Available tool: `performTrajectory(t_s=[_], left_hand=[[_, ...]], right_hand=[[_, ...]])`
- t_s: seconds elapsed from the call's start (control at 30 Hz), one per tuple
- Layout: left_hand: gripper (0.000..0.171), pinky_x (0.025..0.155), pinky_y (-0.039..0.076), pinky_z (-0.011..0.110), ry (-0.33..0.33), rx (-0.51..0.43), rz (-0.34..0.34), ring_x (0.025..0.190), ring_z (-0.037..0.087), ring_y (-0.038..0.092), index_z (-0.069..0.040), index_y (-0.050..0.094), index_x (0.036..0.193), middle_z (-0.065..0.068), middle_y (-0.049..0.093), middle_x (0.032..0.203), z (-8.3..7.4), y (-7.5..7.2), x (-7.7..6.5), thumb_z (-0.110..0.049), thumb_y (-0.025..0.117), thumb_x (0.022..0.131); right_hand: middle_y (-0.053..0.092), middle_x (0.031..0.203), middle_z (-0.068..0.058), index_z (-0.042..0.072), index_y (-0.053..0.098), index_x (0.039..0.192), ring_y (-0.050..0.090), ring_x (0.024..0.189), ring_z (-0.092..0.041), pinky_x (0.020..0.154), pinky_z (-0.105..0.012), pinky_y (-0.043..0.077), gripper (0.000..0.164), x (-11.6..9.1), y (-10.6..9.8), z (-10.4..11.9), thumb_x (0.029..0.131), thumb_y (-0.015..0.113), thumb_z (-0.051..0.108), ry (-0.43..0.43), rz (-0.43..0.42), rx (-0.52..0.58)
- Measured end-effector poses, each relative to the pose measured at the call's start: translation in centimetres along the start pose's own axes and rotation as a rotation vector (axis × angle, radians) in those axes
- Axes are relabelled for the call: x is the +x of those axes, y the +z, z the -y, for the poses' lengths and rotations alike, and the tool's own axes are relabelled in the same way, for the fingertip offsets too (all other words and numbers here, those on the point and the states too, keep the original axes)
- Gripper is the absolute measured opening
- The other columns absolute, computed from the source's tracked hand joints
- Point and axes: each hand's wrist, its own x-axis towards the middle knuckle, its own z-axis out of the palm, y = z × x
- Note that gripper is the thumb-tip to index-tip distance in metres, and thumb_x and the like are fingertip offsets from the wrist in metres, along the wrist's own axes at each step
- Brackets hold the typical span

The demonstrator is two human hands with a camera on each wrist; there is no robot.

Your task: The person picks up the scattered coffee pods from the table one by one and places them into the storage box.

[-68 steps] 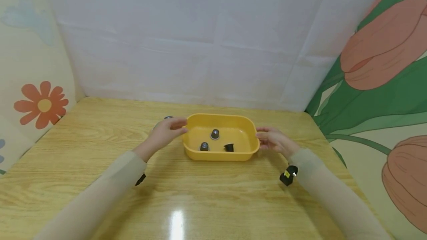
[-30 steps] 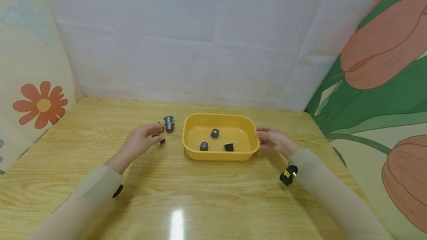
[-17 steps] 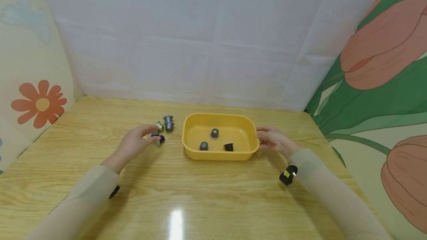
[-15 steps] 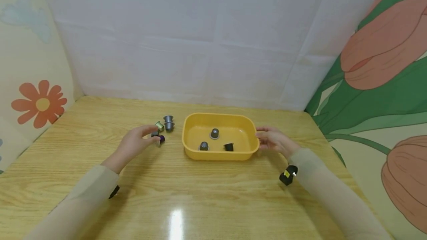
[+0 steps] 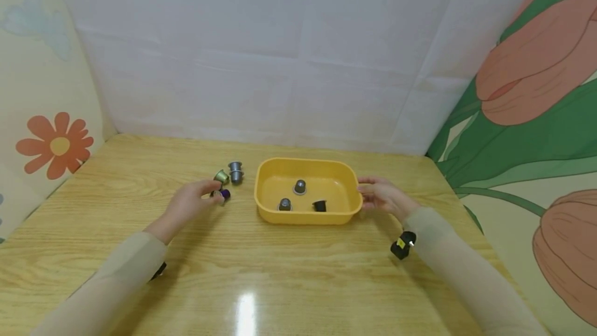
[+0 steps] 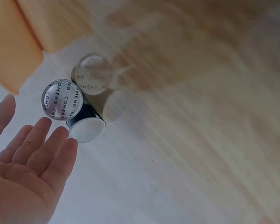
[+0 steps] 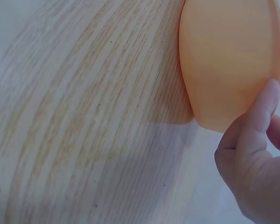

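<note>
In the head view, my left hand (image 5: 188, 204) is at a group of coffee capsules left of the yellow basin. Its fingertips are beside a purple capsule (image 5: 226, 194), while a green capsule (image 5: 221, 177) lies just beyond. The left wrist view has the fingers loosely extended near a silver capsule lid (image 6: 62, 100) and a white-lidded dark capsule (image 6: 87, 129), gripping neither. My right hand (image 5: 384, 196) rests its fingers against the right end of the basin (image 5: 308, 219). In the right wrist view, one finger lies along the basin's outer wall (image 7: 228, 70).
Inside the basin are a dark grey capsule (image 5: 300, 186), another grey one (image 5: 285, 205) and a black one on its side (image 5: 320, 206). Two grey capsules (image 5: 236, 172) lie end to end left of the basin. A white cloth (image 5: 261, 66) hangs behind the wooden table (image 5: 298, 274).
My left hand has gone from the basin's left end to the capsules on the left, then lowered slightly, showing more of the green one. My right hand and the basin have stayed put.
</note>
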Motion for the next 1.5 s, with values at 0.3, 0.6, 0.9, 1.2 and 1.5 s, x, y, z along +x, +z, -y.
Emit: performTrajectory(t_s=[0.3, 0.6, 0.9, 1.2, 1.5], left_hand=[[0.052, 0.101, 0.037, 0.061, -0.004, 0.088, 0.044, 0.125, 0.047, 0.044, 0.006, 0.05, 0.136, 0.027, 0.049, 0.138, -0.4, 0.3, 0.7, -0.025, 0.063, 0.096], [0.052, 0.096, 0.042, 0.06, 0.021, 0.16, 0.067, 0.118, 0.047, 0.051, 0.007, 0.051, 0.134, 0.028, 0.054, 0.131, 0.1, 0.5, 1.5, -0.023, 0.065, 0.094], [0.054, 0.091, 0.045, 0.06, -0.004, 0.233, 0.097, 0.112, 0.047, 0.055, 0.009, 0.052, 0.132, 0.03, 0.057, 0.126, -0.5, 0.8, 2.0, -0.026, 0.067, 0.093], [0.051, 0.074, 0.049, 0.048, -0.025, 0.219, 0.103, 0.088, 0.031, 0.061, 0.006, 0.059, 0.118, 0.016, 0.066, 0.101, -0.1, 1.5, 2.8, -0.034, 0.072, 0.089], [0.071, 0.09, 0.046, 0.056, -0.044, 0.233, 0.127, 0.115, 0.045, 0.055, 0.008, 0.048, 0.137, 0.024, 0.059, 0.127, -0.2, 2.0, 3.1, -0.042, 0.069, 0.09]], right_hand=[[0.062, 0.094, -0.007, -0.008, 0.032, 0.144, 0.061, 0.068, -0.013, 0.059, -0.024, 0.055, 0.047, 0.0, 0.0, 0.1, 0.101, 0.048, 0.002, 0.007, -0.012, -0.001], [0.062, 0.092, -0.006, -0.009, 0.033, 0.144, 0.06, 0.068, -0.013, 0.058, -0.023, 0.055, 0.047, 0.0, 0.1, 0.2, 0.1, 0.048, 0.001, 0.006, -0.014, -0.006], [0.06, 0.092, -0.005, -0.008, 0.032, 0.144, 0.058, 0.069, -0.013, 0.057, -0.022, 0.054, 0.047, 0.1, 0.3, 0.3, 0.1, 0.048, 0.001, 0.022, -0.02, 0.012], [0.061, 0.09, -0.005, -0.008, 0.032, 0.144, 0.06, 0.069, -0.013, 0.057, -0.023, 0.055, 0.046, 0.1, 0.3, 0.4, 0.101, 0.047, 0.0, 0.036, -0.005, 0.029], [0.061, 0.09, -0.005, -0.009, 0.031, 0.143, 0.059, 0.069, -0.013, 0.057, -0.023, 0.055, 0.046, 0.0, 0.3, 0.5, 0.101, 0.046, 0.0, 0.032, 0.009, 0.034]])
